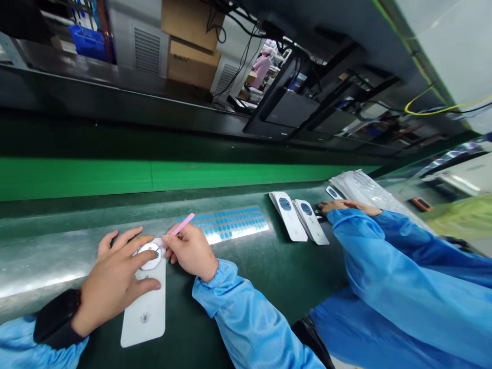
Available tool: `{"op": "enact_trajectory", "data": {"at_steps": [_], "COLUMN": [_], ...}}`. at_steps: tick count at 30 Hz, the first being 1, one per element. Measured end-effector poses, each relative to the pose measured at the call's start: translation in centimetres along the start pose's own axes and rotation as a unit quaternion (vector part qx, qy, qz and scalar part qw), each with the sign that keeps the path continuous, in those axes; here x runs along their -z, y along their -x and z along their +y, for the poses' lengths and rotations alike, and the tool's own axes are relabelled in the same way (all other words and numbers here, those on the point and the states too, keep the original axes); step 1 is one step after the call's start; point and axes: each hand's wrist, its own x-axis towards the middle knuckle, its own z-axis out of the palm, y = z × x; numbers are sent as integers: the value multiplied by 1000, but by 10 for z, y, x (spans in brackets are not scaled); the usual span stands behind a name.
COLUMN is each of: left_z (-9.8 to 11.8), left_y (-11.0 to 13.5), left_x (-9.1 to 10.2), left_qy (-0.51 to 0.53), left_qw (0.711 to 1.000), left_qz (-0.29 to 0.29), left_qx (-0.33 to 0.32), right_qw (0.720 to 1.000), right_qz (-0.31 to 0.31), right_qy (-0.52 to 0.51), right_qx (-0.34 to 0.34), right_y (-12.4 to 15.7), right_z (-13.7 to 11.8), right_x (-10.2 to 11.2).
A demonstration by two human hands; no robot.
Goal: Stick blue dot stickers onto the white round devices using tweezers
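A dark green worktop (184, 318) was spread across the foreground, backed by a bright green band (77, 177). Its right side was reached over by a co-worker in blue sleeves (384, 261), whose hands (349, 205) were placed beside crumpled clear packaging (367, 189). Near the middle a clear sheet (230, 223) was laid, with rows of blue dots borne on it. Between that sheet and the co-worker, two stacks of white panels (294, 225) were set side by side, each marked by a dark round patch. A single white panel (144, 323) was laid on the worktop, left of the blue dots, its far end marked by a pale ring. That end was partly covered by the left hand (119, 269), its fingers held wide apart. In the right hand (194, 251), a slender pink tool (182, 224) was pinched between closed fingers, its thin end angled down over the ring. Beside that end a small blue spot (157, 253) was seen; whether the two were touching could not be told.
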Motion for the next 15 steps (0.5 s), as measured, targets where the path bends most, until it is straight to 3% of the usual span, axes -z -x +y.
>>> {"op": "enact_trajectory", "data": {"at_steps": [15], "left_z": [-16], "left_y": [7], "left_x": [-5], "left_qy": [-81], "left_qw": [993], "left_qz": [41], "left_qx": [-75], "right_qw": [998], "right_qz": [-1], "right_qy": [-39], "right_qx": [-38], "right_y": [-1], "right_z": [-11], "right_x": [-2]}}
